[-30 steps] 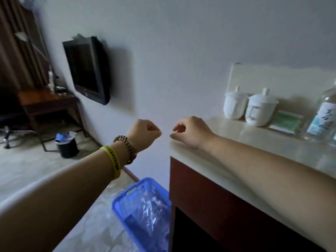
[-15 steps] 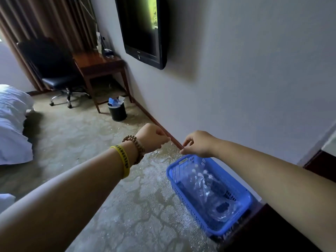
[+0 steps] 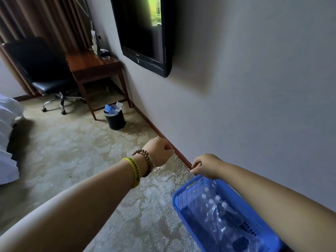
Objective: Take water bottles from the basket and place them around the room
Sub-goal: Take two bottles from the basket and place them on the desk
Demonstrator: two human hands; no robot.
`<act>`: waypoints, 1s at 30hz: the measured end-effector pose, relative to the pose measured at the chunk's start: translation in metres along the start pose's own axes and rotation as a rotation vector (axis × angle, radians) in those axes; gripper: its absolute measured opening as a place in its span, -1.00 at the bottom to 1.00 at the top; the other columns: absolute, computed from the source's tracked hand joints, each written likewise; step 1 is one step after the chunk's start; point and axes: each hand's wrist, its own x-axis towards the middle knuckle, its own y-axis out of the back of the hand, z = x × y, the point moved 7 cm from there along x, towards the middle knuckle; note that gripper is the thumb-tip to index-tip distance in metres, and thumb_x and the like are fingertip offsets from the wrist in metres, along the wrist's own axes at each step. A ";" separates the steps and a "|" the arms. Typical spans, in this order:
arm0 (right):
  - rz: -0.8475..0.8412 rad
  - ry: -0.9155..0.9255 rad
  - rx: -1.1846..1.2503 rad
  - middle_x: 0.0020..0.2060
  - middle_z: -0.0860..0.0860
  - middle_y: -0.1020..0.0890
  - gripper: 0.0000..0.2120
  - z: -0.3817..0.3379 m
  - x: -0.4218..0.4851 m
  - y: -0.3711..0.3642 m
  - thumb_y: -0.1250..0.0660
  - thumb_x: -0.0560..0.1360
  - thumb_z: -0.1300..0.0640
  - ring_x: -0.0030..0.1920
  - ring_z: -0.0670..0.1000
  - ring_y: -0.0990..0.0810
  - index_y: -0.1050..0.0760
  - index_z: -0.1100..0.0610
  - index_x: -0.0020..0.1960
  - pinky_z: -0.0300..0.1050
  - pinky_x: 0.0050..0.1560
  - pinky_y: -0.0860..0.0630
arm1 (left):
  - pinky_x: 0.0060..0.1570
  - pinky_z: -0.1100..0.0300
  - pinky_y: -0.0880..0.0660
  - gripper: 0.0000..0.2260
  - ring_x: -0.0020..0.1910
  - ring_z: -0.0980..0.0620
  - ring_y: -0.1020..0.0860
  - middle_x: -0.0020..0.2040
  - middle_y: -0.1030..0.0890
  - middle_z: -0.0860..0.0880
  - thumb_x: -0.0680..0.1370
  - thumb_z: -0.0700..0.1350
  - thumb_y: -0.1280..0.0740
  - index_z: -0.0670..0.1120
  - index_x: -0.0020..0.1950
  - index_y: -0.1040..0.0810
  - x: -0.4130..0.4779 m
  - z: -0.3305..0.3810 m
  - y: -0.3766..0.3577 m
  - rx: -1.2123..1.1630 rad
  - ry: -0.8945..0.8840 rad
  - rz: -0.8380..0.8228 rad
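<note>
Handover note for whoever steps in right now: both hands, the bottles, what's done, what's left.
Left hand: fist, holds nothing.
Right hand: fingers curled, empty, above the far rim of the blue basket.
Basket sits on the carpet by the wall, water bottles lying inside.
Done: no placed bottle in view.
Left: take bottles out and set them around the room.

Pretty dim, light comes in soft from the left. The television (image 3: 143, 30) throws a dark shadow rightward on the wall (image 3: 263, 97), green glare on its screen. Water bottles (image 3: 216, 220) in the basket (image 3: 177, 208) glint. Wide-angle warps the edges, near forearms (image 3: 63, 206) look smeary.
</note>
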 end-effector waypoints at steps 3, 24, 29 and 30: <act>0.041 -0.018 0.029 -0.14 -0.01 -0.65 -0.84 0.009 0.021 0.017 -0.39 0.41 -0.05 -0.08 0.02 -0.62 -0.62 0.01 -0.11 -0.13 -0.07 -0.52 | -0.20 0.15 -0.55 -0.81 -0.28 0.01 -0.54 -0.27 -0.61 -0.03 0.49 -0.06 -0.30 -0.14 -0.16 -0.63 0.044 0.005 -0.020 0.041 -0.042 -0.097; 0.385 -0.858 0.609 -0.46 0.12 -0.29 -0.72 0.285 0.037 -0.143 -0.26 0.42 0.19 -0.45 0.01 -0.23 -0.28 0.18 -0.43 -0.14 -0.35 -0.14 | -0.05 0.17 -0.47 -0.82 0.02 -0.08 -0.58 0.05 -0.63 -0.03 0.51 -0.03 -0.19 0.02 -0.01 -0.57 0.193 0.002 -0.360 0.384 -0.695 -0.709; 0.429 -0.909 0.654 -0.49 0.08 -0.27 -0.66 0.382 0.096 -0.257 -0.21 0.47 0.21 -0.43 0.04 -0.22 -0.21 0.16 -0.45 -0.10 -0.28 -0.18 | 0.08 0.15 -0.48 -0.84 0.12 -0.05 -0.55 0.12 -0.61 -0.03 0.52 0.00 -0.22 0.03 0.02 -0.55 0.210 -0.086 -0.522 0.412 -0.626 -0.827; 0.431 -0.927 0.630 -0.48 0.07 -0.32 -0.69 0.405 0.112 -0.280 -0.20 0.48 0.20 -0.42 0.04 -0.27 -0.27 0.15 -0.43 -0.09 -0.29 -0.22 | 0.12 0.16 -0.46 -0.82 0.15 -0.05 -0.53 0.15 -0.59 -0.04 0.53 0.00 -0.23 0.02 0.06 -0.55 0.213 -0.103 -0.556 0.411 -0.614 -0.844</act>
